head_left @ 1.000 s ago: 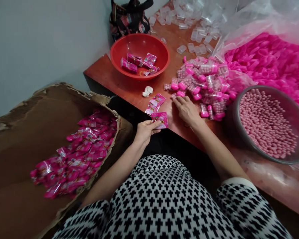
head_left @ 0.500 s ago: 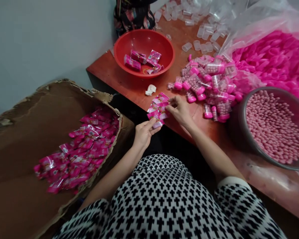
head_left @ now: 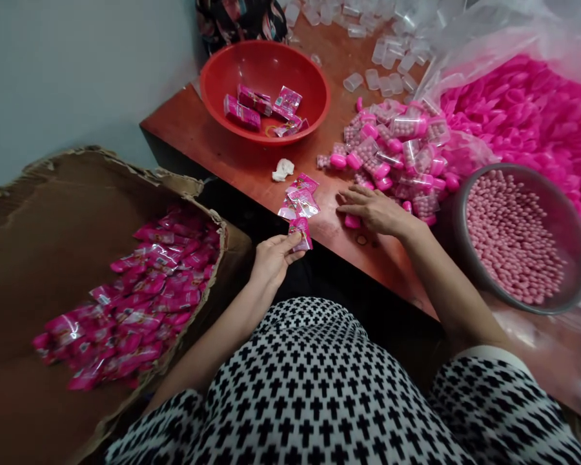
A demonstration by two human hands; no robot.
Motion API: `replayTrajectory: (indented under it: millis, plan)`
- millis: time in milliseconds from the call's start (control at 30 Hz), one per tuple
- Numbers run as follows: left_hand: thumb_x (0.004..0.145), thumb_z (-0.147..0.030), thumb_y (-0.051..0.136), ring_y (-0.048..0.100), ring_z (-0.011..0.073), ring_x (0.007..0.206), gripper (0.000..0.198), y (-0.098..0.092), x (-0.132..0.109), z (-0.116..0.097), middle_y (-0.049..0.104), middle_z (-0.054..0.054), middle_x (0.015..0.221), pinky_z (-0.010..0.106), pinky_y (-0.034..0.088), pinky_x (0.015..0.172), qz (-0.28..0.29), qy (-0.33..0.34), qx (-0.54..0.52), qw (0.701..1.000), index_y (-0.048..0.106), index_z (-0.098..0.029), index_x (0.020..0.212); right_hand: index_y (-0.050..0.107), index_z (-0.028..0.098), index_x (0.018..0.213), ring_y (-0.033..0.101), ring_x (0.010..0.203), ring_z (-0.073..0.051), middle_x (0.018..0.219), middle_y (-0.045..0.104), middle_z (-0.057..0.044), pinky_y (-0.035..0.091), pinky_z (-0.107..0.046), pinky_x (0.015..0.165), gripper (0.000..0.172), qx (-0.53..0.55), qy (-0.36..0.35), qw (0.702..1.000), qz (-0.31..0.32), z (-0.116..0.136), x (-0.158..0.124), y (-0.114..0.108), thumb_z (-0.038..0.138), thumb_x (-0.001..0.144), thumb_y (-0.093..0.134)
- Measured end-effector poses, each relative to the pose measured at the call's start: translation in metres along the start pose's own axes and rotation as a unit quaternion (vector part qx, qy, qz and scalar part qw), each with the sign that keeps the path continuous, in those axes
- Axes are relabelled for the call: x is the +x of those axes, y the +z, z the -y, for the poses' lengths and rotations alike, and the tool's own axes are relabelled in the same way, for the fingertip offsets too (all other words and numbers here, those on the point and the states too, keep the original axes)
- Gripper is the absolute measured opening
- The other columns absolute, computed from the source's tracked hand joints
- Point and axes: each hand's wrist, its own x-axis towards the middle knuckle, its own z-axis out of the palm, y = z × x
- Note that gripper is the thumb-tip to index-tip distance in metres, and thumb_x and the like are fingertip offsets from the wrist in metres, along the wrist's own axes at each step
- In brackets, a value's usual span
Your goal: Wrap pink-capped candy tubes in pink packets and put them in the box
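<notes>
My left hand (head_left: 271, 258), at the table's near edge, pinches a small pink printed packet (head_left: 300, 234) between thumb and fingers. Just beyond it several similar packets (head_left: 303, 202) lie overlapping on the table. My right hand (head_left: 375, 210) is low over the tabletop, its fingers curved over a small bottle whose pink cap (head_left: 352, 221) shows below them; the rest of that bottle is hidden. Behind this hand is a heap of clear bottles (head_left: 409, 126) with pink caps and pale pink beads inside.
A red bowl (head_left: 314, 106) holds several pink packets. A grey tub (head_left: 465, 239) of pink beads stands right. Behind it is a plastic bag with bright pink pieces (head_left: 523, 110). Clear empty containers (head_left: 353, 81) lie at the back. A cardboard box (head_left: 24, 245) with pink packets stands left.
My right hand has left the packets and moved right, onto a small pink-capped bottle. My left hand keeps one packet, now apart from the others on the table. The view has shifted slightly.
</notes>
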Motion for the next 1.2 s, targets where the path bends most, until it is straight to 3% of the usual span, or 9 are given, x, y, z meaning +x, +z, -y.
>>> replayTrajectory:
  millis: [100, 233, 367, 433, 533, 633, 867, 1100, 1200]
  plan:
    - [0.066, -0.017, 0.078, 0.062, 0.0096, 0.051, 0.019, 0.007, 0.002, 0.000, 0.066, 0.004, 0.060, 0.016, 0.051, 0.047, -0.003, -0.010, -0.040, 0.999, 0.063, -0.009, 0.060, 0.052, 0.022, 0.132, 0.037, 0.133, -0.030, 0.143, 0.048, -0.008, 0.038, -0.044, 0.096, 0.053, -0.039, 0.029, 0.999, 0.002, 0.006, -0.014, 0.007, 0.005, 0.082, 0.043]
    - [0.071, -0.017, 0.075, 0.064, 0.0105, 0.054, 0.017, 0.018, 0.006, 0.002, 0.065, 0.003, 0.062, 0.018, 0.053, 0.051, -0.025, -0.017, -0.118, 0.993, 0.060, -0.011, 0.065, 0.047, 0.014, 0.132, 0.049, 0.118, -0.029, 0.129, 0.057, -0.016, 0.039, -0.043, 0.092, 0.042, -0.080, 0.080, 0.992, -0.053, 0.018, -0.024, 0.015, 0.015, 0.092, 0.036]
    - [0.072, -0.016, 0.074, 0.067, 0.0129, 0.062, 0.013, 0.029, 0.007, 0.004, 0.066, 0.002, 0.067, 0.022, 0.056, 0.062, -0.032, -0.025, -0.187, 0.981, 0.062, -0.013, 0.073, 0.056, 0.012, 0.112, 0.060, 0.088, -0.026, 0.095, 0.067, -0.016, 0.046, -0.041, 0.078, 0.032, 0.037, 0.212, 0.961, -0.176, 0.056, -0.025, 0.024, 0.029, 0.095, 0.034]
    - [0.076, -0.016, 0.071, 0.069, 0.0145, 0.066, 0.009, 0.032, 0.007, 0.005, 0.068, 0.002, 0.070, 0.025, 0.057, 0.067, -0.036, -0.028, -0.210, 0.977, 0.062, -0.013, 0.076, 0.055, 0.016, 0.108, 0.061, 0.070, -0.021, 0.083, 0.066, -0.009, 0.049, -0.035, 0.064, 0.031, 0.211, 0.280, 0.904, -0.244, 0.087, -0.023, 0.027, 0.038, 0.095, 0.036]
    - [0.082, -0.017, 0.065, 0.068, 0.0151, 0.066, 0.007, 0.036, 0.007, 0.008, 0.069, 0.004, 0.072, 0.027, 0.056, 0.067, -0.034, -0.035, -0.219, 0.974, 0.063, -0.012, 0.077, 0.052, 0.020, 0.104, 0.057, 0.048, -0.012, 0.072, 0.064, -0.001, 0.047, -0.024, 0.043, 0.035, 0.490, 0.306, 0.782, -0.231, 0.133, -0.019, 0.031, 0.050, 0.093, 0.037]
    - [0.082, -0.019, 0.064, 0.067, 0.0136, 0.066, 0.008, 0.039, 0.007, 0.011, 0.069, 0.005, 0.073, 0.025, 0.054, 0.067, -0.016, -0.025, -0.223, 0.974, 0.064, -0.012, 0.078, 0.051, 0.020, 0.106, 0.057, 0.046, -0.009, 0.070, 0.062, 0.001, 0.047, -0.021, 0.039, 0.039, 0.570, 0.318, 0.721, -0.231, 0.161, -0.013, 0.037, 0.054, 0.090, 0.042]
    - [0.072, -0.021, 0.075, 0.061, 0.0077, 0.059, 0.017, 0.045, 0.001, 0.017, 0.064, 0.000, 0.067, 0.019, 0.048, 0.063, 0.036, 0.023, -0.199, 0.979, 0.062, -0.012, 0.072, 0.053, 0.020, 0.109, 0.056, 0.046, -0.007, 0.068, 0.060, 0.004, 0.047, -0.017, 0.039, 0.037, 0.554, 0.335, 0.714, -0.266, 0.167, -0.003, 0.051, 0.051, 0.089, 0.045]
    - [0.058, -0.030, 0.084, 0.053, 0.0068, 0.050, 0.032, 0.044, -0.002, 0.013, 0.061, -0.002, 0.062, 0.020, 0.042, 0.050, 0.075, 0.079, -0.085, 0.990, 0.061, -0.013, 0.072, 0.053, 0.021, 0.098, 0.055, 0.044, -0.007, 0.064, 0.061, 0.005, 0.047, -0.017, 0.039, 0.033, 0.664, 0.294, 0.633, -0.267, 0.168, 0.002, 0.055, 0.052, 0.087, 0.050]
    - [0.053, -0.027, 0.086, 0.056, 0.0076, 0.056, 0.036, 0.042, 0.000, 0.011, 0.065, -0.001, 0.069, 0.021, 0.045, 0.056, 0.104, 0.095, -0.069, 0.988, 0.064, -0.013, 0.077, 0.052, 0.021, 0.099, 0.056, 0.045, -0.007, 0.066, 0.062, 0.005, 0.047, -0.018, 0.040, 0.032, 0.648, 0.291, 0.642, -0.287, 0.167, 0.002, 0.058, 0.051, 0.087, 0.050]
